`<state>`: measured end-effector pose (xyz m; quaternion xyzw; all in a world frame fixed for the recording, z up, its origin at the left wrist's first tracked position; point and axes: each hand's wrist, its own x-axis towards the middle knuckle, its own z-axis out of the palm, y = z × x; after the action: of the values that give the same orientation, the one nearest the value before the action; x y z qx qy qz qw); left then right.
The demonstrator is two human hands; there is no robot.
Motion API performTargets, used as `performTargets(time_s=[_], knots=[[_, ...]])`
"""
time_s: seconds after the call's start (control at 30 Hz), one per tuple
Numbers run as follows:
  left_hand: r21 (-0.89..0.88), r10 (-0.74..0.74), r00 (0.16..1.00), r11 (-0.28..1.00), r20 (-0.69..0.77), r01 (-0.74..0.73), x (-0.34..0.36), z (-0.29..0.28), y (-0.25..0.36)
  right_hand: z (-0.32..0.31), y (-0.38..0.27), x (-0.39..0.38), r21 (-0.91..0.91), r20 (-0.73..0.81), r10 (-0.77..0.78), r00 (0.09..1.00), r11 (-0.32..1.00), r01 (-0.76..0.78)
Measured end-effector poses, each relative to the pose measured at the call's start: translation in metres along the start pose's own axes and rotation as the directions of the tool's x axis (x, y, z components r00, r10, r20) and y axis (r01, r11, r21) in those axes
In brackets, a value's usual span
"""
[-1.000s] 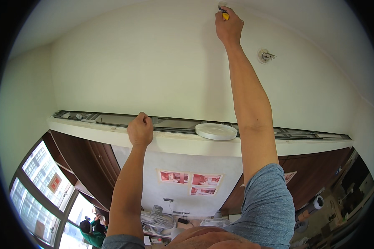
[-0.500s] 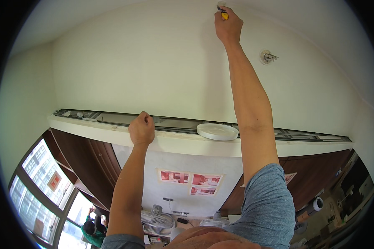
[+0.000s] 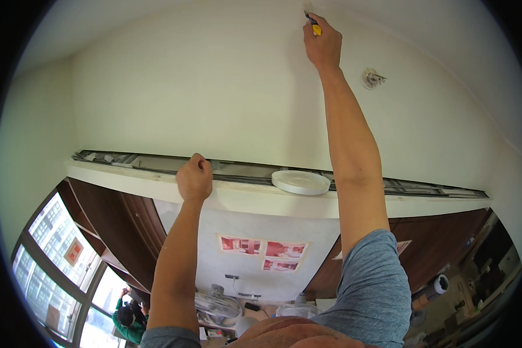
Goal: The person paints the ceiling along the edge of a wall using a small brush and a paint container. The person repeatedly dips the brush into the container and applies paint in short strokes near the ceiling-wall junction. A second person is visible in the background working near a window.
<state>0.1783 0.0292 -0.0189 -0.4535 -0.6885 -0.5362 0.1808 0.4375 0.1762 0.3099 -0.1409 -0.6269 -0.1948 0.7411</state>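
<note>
High up near the top of the view, my right hand (image 3: 325, 46) grips a small hand tool (image 3: 316, 27) with a yellow and black handle. Its dark tip points up at a small pale patch (image 3: 307, 7) on the ceiling surface; whether they touch, I cannot tell. My left hand (image 3: 194, 178) is closed at the pale ledge (image 3: 243, 195), fingers curled over its inner edge. To the right of that hand, a round white lid-like dish (image 3: 300, 182) rests on the ledge, partly over the recess.
Dark strips lie along the recess (image 3: 151, 164). Wires stick out of a round ceiling fitting (image 3: 372, 78) right of my right forearm. Below are fans (image 3: 217, 304), brown cabinets (image 3: 116, 214), red-and-white sheets (image 3: 264, 249) and windows (image 3: 58, 243). A person in green (image 3: 130, 319) is at lower left.
My right hand has come down slightly with the tool, and more of the tool and patch shows. My left hand stays at the ledge. The whole view has shifted a little.
</note>
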Motion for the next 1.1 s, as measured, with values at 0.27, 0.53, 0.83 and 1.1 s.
performTargets(time_s=[0.27, 0.53, 0.83, 1.1], knots=[[-0.004, -0.016, 1.0, 1.0, 0.006, 0.016, 0.001, 0.001, -0.002, -0.015, 0.017, -0.003, -0.088, -0.072, -0.026, 0.997, 0.996, 0.019], [-0.001, 0.005, 1.0, 1.0, -0.011, -0.005, 0.001, 0.002, -0.001, -0.042, 0.027, -0.002, -0.135, -0.087, 0.093, 0.992, 0.985, -0.104], [0.002, -0.017, 1.0, 1.0, 0.009, 0.017, 0.001, 0.0, 0.002, -0.05, 0.035, 0.001, -0.098, -0.134, 0.118, 0.984, 0.986, -0.132], [0.001, -0.029, 0.999, 1.0, 0.021, 0.028, 0.001, -0.002, 0.005, -0.034, 0.031, 0.0, -0.11, 0.027, 0.008, 1.0, 0.994, -0.005]])
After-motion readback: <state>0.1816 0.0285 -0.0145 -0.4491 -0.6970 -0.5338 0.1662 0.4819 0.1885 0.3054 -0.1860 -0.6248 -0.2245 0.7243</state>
